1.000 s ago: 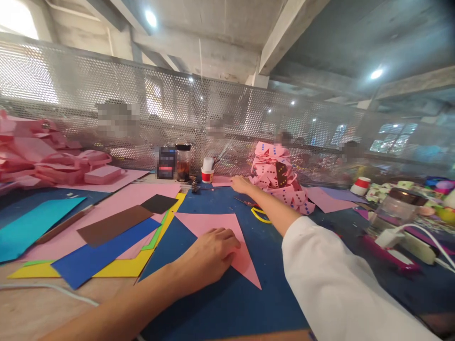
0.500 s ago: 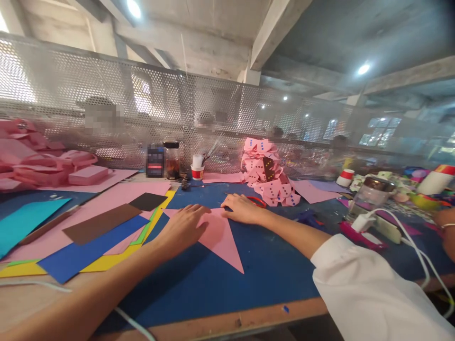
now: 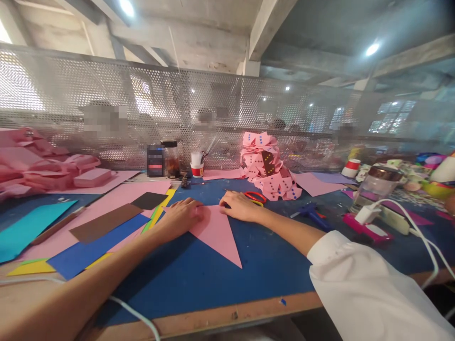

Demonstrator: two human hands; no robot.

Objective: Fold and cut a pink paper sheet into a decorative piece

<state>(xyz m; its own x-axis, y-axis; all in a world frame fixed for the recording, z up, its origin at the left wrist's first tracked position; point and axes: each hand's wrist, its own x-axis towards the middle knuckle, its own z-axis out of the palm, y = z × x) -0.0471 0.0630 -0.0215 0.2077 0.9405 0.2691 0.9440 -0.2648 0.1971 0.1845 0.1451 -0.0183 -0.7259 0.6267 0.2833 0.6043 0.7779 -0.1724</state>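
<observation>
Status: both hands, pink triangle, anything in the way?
Left hand resting on pink triangle; right hand at its far right corner, grip unclear. Triangle on blue surface. Scissors close beside right hand.

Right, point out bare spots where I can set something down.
The dark blue work surface is bare between the pink triangular paper and its brown wooden front edge, reaching right to the white fabric sleeve. Crowded: the left, under overlapping coloured paper sheets, and the right, around the clear lidded jar and white plastic charger.
</observation>
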